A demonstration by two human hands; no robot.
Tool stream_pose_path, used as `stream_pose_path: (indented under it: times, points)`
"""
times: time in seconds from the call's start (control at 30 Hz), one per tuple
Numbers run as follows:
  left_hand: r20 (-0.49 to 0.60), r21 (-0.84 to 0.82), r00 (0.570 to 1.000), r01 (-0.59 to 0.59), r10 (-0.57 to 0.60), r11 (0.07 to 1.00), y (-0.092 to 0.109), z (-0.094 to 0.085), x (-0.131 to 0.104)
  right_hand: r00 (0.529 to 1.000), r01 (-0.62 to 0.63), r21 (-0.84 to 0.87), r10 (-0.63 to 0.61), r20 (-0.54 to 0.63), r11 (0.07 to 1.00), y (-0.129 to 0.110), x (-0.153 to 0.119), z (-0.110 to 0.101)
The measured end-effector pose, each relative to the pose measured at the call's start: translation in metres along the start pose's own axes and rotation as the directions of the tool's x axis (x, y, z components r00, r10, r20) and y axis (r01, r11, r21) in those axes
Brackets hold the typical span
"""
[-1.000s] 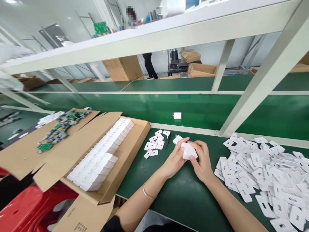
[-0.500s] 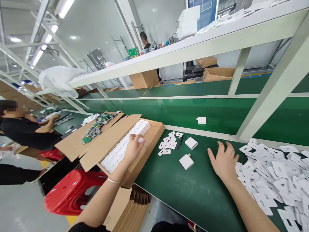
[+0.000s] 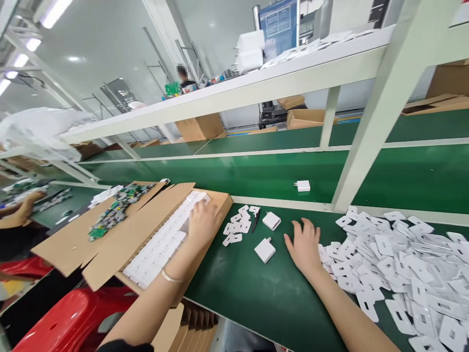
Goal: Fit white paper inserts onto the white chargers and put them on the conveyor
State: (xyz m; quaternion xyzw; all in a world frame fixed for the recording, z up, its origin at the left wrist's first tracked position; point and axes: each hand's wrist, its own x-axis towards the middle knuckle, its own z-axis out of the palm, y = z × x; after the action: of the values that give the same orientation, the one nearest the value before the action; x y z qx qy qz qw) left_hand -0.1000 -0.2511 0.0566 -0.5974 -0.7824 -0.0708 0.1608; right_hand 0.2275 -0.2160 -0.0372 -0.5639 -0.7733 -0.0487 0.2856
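My left hand is inside an open cardboard box, at the far right end of the rows of white charger blocks. Its fingers curl downward and their tips are hidden, so I cannot make out what they hold. On the green table, my right hand has its fingers spread and holds nothing. To its left are two white chargers, one behind and one in front. Beside them lie a thin black tool and a small group of white plates with cut-outs.
A large heap of white plates covers the table's right side. Another charger lies beyond the white ledge. Circuit boards rest on cardboard at left. A slanted shelf post rises behind. A person's arm shows far left.
The view has turned right, so things appear farther left. My left hand has gone lower into the box; a small white piece seen at its fingers earlier is now out of sight. My right hand stays open.
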Motion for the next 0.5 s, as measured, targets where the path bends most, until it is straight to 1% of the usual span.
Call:
stream_pose_path:
  times: [0.03, 0.07, 0.1, 0.13, 0.2, 0.23, 0.27, 0.3, 0.33, 0.37, 0.4, 0.43, 0.47, 0.5]
  points:
    - [-0.020, -0.077, 0.996, -0.092, 0.090, 0.993, 0.032, -0.006, 0.014, 0.999, 0.035, 0.041, -0.034, -0.031, 0.999, -0.003, 0.001, 0.003]
    - [-0.032, -0.165, 0.981, -0.194, 0.191, 0.967, 0.068, -0.011, 0.027, 0.996, 0.067, 0.073, -0.063, -0.060, 0.995, -0.005, 0.002, 0.003]
    - [-0.017, -0.260, 0.958, -0.281, 0.287, 0.924, 0.105, -0.015, 0.041, 0.993, 0.095, 0.090, -0.087, -0.082, 0.991, -0.008, 0.003, 0.002]
    - [0.027, -0.350, 0.932, -0.331, 0.362, 0.876, 0.144, -0.016, 0.055, 0.990, 0.115, 0.089, -0.107, -0.093, 0.989, -0.009, 0.003, 0.000]
    - [0.055, -0.411, 0.890, -0.392, 0.452, 0.823, 0.220, -0.014, 0.080, 0.989, 0.122, 0.041, -0.119, -0.084, 0.992, -0.010, 0.002, -0.008]
    - [0.064, -0.437, 0.875, -0.408, 0.480, 0.802, 0.254, -0.011, 0.092, 0.992, 0.106, 0.004, -0.106, -0.070, 0.994, -0.010, 0.000, -0.013]
    - [0.078, -0.465, 0.861, -0.414, 0.502, 0.783, 0.285, -0.007, 0.102, 0.995, 0.082, -0.037, -0.084, -0.054, 0.996, -0.009, -0.001, -0.018]
    - [0.096, -0.491, 0.853, -0.407, 0.512, 0.770, 0.311, -0.002, 0.111, 0.998, 0.054, -0.079, -0.057, -0.038, 0.995, -0.009, -0.003, -0.022]
    - [0.112, -0.518, 0.845, -0.400, 0.524, 0.756, 0.332, 0.002, 0.117, 0.999, 0.028, -0.120, -0.031, -0.023, 0.992, -0.009, -0.004, -0.025]
    - [0.124, -0.546, 0.838, -0.389, 0.532, 0.742, 0.348, 0.005, 0.122, 1.000, 0.007, -0.158, -0.008, -0.012, 0.987, -0.009, -0.005, -0.028]
    - [0.131, -0.574, 0.832, -0.380, 0.539, 0.726, 0.358, 0.008, 0.126, 1.000, -0.009, -0.192, 0.009, 0.000, 0.981, -0.009, -0.005, -0.030]
    - [0.128, -0.602, 0.828, -0.372, 0.546, 0.706, 0.363, 0.010, 0.128, 1.000, -0.019, -0.220, 0.023, 0.014, 0.975, -0.011, -0.005, -0.031]
    - [0.118, -0.630, 0.827, -0.366, 0.550, 0.685, 0.363, 0.011, 0.129, 0.999, -0.027, -0.243, 0.036, 0.029, 0.970, -0.012, -0.006, -0.032]
    - [0.099, -0.657, 0.830, -0.360, 0.548, 0.663, 0.359, 0.013, 0.129, 0.998, -0.035, -0.263, 0.050, 0.048, 0.964, -0.013, -0.006, -0.032]
